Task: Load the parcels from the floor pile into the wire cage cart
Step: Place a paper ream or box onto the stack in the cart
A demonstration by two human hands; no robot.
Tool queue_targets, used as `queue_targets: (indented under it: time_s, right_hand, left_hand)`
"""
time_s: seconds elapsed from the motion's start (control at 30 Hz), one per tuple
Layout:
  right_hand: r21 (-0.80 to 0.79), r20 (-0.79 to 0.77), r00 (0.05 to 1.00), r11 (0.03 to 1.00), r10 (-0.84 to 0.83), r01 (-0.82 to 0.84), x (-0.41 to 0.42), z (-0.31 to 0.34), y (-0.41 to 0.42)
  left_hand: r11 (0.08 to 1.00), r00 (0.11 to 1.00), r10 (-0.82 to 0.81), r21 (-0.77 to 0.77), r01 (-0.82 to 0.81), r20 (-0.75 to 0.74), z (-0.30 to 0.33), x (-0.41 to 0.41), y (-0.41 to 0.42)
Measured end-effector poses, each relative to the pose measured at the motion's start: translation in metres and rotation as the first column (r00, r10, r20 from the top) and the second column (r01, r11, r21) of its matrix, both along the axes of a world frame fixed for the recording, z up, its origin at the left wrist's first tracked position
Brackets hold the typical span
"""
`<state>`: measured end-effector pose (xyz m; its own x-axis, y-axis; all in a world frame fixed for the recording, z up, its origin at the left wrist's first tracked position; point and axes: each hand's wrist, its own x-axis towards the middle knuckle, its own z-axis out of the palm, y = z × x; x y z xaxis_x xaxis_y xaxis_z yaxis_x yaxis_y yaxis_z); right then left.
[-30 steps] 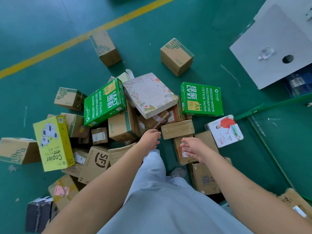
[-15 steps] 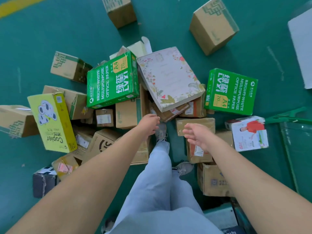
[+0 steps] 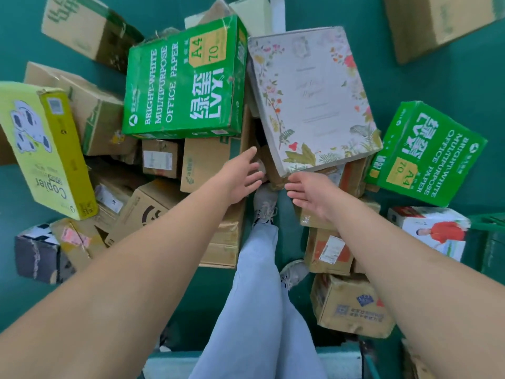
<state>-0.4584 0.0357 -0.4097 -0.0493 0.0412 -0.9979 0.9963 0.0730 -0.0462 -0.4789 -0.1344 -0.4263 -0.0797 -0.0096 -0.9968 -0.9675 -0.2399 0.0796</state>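
A pile of parcels covers the green floor below me. A flat white box with a flower print lies tilted on top of the pile's middle. My left hand reaches out with fingers straight, just left of that box's near corner, holding nothing. My right hand is stretched out, empty, just under the same corner. A green office-paper box lies left of the floral box and a second green one right of it. The wire cage cart is out of view.
A yellow copier-paper box lies at the left, brown cartons fill the middle, and a white box with a red-shirted figure sits at the right. My legs and shoes stand in a gap between parcels. A taped brown carton is near my right foot.
I have leaned down closer to the pile, so the parcels look larger. Both hands have moved forward toward the floral box's near corner and their fingers have opened out.
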Motion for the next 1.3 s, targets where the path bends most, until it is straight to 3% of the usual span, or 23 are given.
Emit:
queue_targets:
  time_s: [0.23,0.5,0.6,0.8,1.07,1.2,1.3]
  right_hand:
    - [-0.089,-0.061,0.993,0.99,0.103,-0.108,-0.05,-0.068,-0.057]
    - [-0.16,-0.132,0.979,0.971,0.157,-0.177,-0.078,-0.121,-0.092]
    - [-0.163,-0.149,0.98,0.974,0.132,-0.156,-0.077,-0.129,-0.096]
    - [-0.185,-0.238,0.971,0.979,0.039,-0.084,-0.069,-0.106,-0.103]
    - [0.091,-0.282,0.953,0.992,0.112,-0.09,-0.025,-0.046,-0.072]
    - [0.015,-0.309,0.951,1.0,0.006,-0.001,0.01,-0.001,-0.046]
    - [-0.083,-0.342,0.94,0.996,-0.002,-0.028,0.038,0.038,-0.024]
  left_hand:
    - [0.907,0.908,0.42,0.016,-0.42,-0.001,-0.073,-0.025,-0.045]
    - [0.746,0.744,0.666,0.071,-0.662,-0.053,-0.148,-0.046,-0.069]
    - [0.748,0.743,0.664,0.078,-0.659,-0.087,-0.154,-0.05,-0.07]
    - [0.721,0.721,0.689,0.164,-0.673,-0.072,-0.112,-0.023,-0.054]
    - [0.728,0.74,0.672,0.202,-0.655,-0.027,-0.025,0.057,0.003]
    - [0.701,0.705,0.707,0.199,-0.685,-0.063,0.017,0.083,0.004]
    - [0.651,0.648,0.755,0.228,-0.724,-0.099,0.043,0.1,-0.013]
